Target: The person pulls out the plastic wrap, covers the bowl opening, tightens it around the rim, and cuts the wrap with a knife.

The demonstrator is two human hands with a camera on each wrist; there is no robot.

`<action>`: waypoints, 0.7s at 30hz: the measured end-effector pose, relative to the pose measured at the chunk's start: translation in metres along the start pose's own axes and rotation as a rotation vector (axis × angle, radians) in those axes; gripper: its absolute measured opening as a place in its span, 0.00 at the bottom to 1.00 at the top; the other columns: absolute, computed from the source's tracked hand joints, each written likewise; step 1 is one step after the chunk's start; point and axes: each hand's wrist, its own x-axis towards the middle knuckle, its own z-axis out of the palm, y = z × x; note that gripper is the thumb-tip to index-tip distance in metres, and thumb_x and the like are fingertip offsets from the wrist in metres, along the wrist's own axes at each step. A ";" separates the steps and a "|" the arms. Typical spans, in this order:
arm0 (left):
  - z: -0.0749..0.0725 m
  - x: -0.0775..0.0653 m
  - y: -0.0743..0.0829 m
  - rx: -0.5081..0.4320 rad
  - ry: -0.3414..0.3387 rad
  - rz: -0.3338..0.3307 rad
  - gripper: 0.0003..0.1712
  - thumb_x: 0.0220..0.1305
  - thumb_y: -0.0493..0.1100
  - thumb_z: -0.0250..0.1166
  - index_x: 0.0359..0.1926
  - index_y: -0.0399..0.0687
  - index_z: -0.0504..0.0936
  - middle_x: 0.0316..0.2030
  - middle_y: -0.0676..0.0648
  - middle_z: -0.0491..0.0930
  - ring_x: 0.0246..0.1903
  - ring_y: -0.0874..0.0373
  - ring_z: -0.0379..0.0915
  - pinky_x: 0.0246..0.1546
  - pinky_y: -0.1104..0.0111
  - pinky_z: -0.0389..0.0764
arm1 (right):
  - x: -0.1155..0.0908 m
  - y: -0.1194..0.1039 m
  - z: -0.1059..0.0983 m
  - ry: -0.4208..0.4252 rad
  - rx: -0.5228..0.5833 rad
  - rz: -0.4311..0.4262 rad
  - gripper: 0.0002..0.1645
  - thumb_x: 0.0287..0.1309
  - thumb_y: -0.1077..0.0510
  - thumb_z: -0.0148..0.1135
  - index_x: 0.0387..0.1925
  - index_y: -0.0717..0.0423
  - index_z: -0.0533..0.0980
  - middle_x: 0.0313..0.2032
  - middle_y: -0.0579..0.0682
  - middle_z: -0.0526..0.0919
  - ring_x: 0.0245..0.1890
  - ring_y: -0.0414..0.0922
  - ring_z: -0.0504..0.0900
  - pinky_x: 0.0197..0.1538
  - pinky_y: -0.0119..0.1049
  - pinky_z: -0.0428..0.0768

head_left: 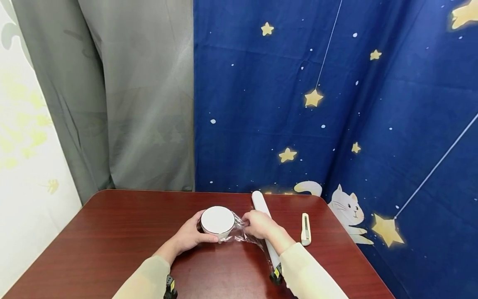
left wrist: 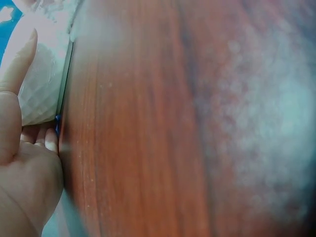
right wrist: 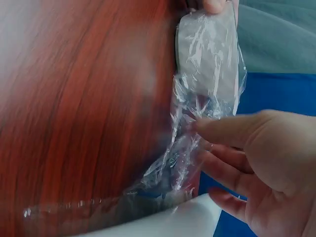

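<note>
A round white bowl (head_left: 218, 220) with a dark rim line stands near the middle of the table, its diamond-patterned side (left wrist: 42, 94) showing in the left wrist view. My left hand (head_left: 188, 233) grips it from the left, thumb on the near side and fingers round the far side. Crinkled clear plastic wrap (right wrist: 185, 148) covers part of the bowl's side and stretches rightward to a white roll (head_left: 261, 203). Beside the bowl my right hand (head_left: 259, 224) pinches this wrap between thumb and fingers, above the roll. My right wrist hides part of the roll.
A cream utility knife (head_left: 306, 229) lies on the reddish-brown table (head_left: 123, 232), right of the roll. Behind the table hang a grey curtain (head_left: 145, 104) and a blue one (head_left: 254, 104) with stars.
</note>
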 end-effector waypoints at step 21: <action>0.003 0.001 0.001 0.082 0.008 -0.017 0.62 0.47 0.47 0.92 0.79 0.42 0.67 0.68 0.40 0.82 0.66 0.50 0.79 0.68 0.57 0.75 | 0.020 -0.022 0.028 0.093 0.613 0.395 0.10 0.62 0.72 0.60 0.36 0.69 0.88 0.25 0.57 0.91 0.24 0.41 0.89 0.33 0.33 0.89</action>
